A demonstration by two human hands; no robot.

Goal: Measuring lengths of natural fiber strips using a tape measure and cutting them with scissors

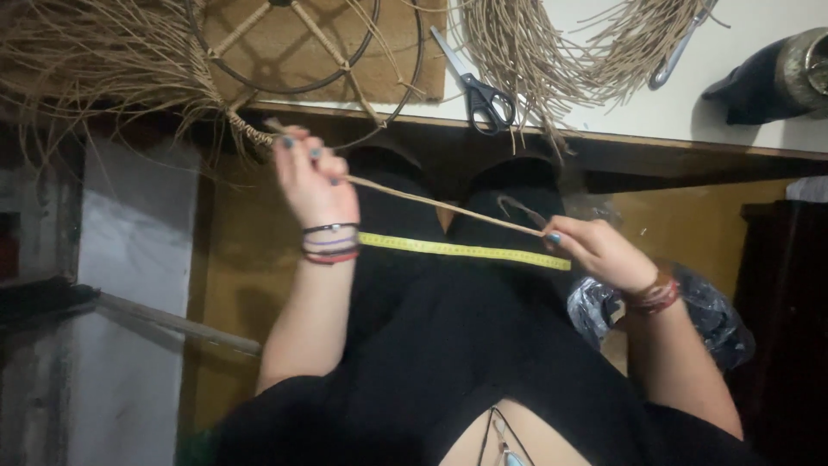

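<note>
From the head view, the left hand (315,181) pinches one end of a tan fibre strand (440,207) near the wrapped wire frame (302,52) at the edge of the surface (733,86). The right hand (599,250) pinches the other end, fingers pressed together, above a yellow tape measure (466,250) lying across the lap (black trousers). Scissors (483,95) lie beside loose fibre bundles (535,43). Measuring well likely needs the strand taut and parallel to the tape.

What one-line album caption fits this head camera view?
Left hand and right hand stretch a tan fibre strand over a yellow measuring tape across black-clad knees.
</note>
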